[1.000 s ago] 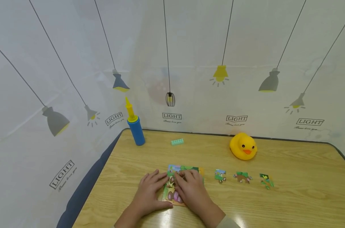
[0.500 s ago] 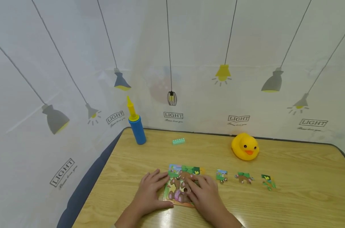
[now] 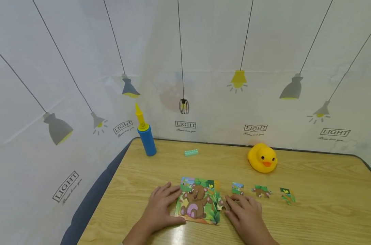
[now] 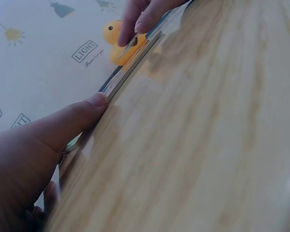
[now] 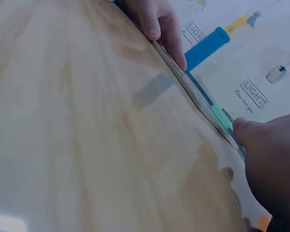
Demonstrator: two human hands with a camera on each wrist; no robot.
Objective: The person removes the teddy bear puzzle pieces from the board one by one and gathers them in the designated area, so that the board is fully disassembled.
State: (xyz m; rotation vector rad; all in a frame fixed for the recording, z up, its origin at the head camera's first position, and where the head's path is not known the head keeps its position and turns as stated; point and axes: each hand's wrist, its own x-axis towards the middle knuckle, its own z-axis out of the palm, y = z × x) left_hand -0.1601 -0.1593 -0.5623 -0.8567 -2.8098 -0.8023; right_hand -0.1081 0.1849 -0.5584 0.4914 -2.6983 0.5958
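A square puzzle board point(image 3: 195, 204) printed with a brown bear lies flat on the table in the head view. My left hand point(image 3: 160, 207) rests at its left side, fingers spread along the left edge and thumb by the near edge; the left wrist view shows the thumb point(image 4: 97, 100) touching the edge. Just right of the board, my right hand point(image 3: 246, 215) pinches a brown-and-yellow jigsaw piece point(image 3: 221, 204) between thumb and fingers. Part of that piece is hidden under the fingertips. Three loose jigsaw pieces lie in a row farther right: one point(image 3: 236, 187), another point(image 3: 260, 191) and a third point(image 3: 286, 195).
A yellow rubber duck point(image 3: 262, 158) sits behind the loose pieces. At the back left stands a blue and yellow hand pump point(image 3: 147, 140), with a mint-green toy brick point(image 3: 191, 152) to its right. A lamp-patterned curtain point(image 3: 210, 102) hangs behind the table point(image 3: 323, 190).
My right hand has moved right, from over the board to beside it, with the jigsaw piece in its fingers. The bear picture is now uncovered. My left hand stays in place.
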